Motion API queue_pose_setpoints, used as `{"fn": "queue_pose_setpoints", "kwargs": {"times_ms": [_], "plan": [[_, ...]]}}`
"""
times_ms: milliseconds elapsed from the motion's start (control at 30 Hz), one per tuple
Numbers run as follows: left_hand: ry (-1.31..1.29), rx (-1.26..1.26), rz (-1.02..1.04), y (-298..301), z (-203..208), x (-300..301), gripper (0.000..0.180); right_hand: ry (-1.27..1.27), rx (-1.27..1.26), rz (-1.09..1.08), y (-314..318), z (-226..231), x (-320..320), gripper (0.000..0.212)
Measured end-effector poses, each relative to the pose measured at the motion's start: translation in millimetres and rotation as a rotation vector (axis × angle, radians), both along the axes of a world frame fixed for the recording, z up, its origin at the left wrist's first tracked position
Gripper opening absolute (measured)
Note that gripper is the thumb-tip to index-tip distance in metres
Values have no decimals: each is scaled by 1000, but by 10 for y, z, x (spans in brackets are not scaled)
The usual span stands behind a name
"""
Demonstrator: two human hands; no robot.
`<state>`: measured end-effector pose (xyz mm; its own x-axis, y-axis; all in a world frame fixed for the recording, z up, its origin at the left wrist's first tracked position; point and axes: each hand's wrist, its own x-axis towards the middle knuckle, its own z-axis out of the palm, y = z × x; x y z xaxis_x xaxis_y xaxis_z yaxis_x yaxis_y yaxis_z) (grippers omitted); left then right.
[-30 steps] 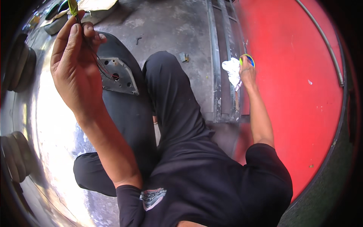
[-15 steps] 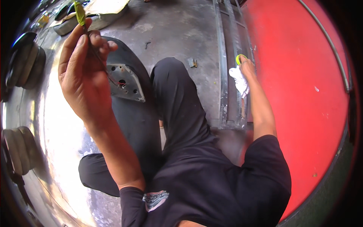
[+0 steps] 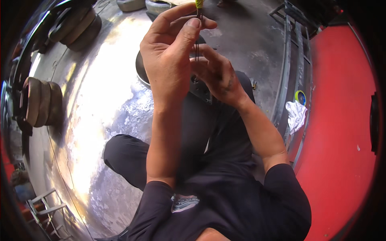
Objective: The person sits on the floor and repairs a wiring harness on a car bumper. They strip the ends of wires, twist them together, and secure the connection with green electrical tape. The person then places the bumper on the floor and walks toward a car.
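Raised in front of me, my left hand (image 3: 171, 60) pinches a thin dark pair of wires (image 3: 197, 49) between thumb and fingers. Yellow-green tape (image 3: 199, 4) wraps the wires' upper end, partly cut off by the picture's top edge. Just below, my right hand (image 3: 222, 76) has its fingertips closed at the lower stretch of the same wires. Behind the hands, a dark metal plate with holes (image 3: 201, 91) lies on a large black rounded piece by my legs, mostly covered by my hands and forearms.
To the right, a yellow-green tape roll (image 3: 300, 97) and a crumpled white cloth (image 3: 296, 115) rest on a long metal frame (image 3: 284, 76). Beyond it spreads a large red panel (image 3: 337, 132). Stacked tyres (image 3: 42, 102) stand at the left, near a metal stand (image 3: 48, 209).
My right hand has let go of the tape roll at the metal frame and come left to the wires. My left hand still holds the wires; the whole view has shifted.
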<state>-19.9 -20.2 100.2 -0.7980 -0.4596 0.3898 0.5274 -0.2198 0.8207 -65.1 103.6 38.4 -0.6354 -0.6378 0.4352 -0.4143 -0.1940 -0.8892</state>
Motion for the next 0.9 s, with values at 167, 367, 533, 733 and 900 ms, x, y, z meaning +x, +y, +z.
{"fn": "queue_pose_setpoints", "kwargs": {"times_ms": [167, 367, 533, 733, 900], "plan": [[-62, -92, -21, -304, -68, 46, 46, -99, 17, 3, -167, -161, -10, 22], [-125, -394, 165, -894, -394, 586, 31, -66, -29, 10, -276, -143, 75, 30], [-668, -775, 238, -1399, -708, 2164, 42, 99, -13, 23, 68, -189, 79, 36], [-1123, -625, 683, -1238, -1270, 4150, 35, 109, -70, -192, 313, -418, -58, 41], [-1569, -620, 491, -1004, -1780, 5455, 36, 119, -57, -261, 298, -390, -2, 43]]}}
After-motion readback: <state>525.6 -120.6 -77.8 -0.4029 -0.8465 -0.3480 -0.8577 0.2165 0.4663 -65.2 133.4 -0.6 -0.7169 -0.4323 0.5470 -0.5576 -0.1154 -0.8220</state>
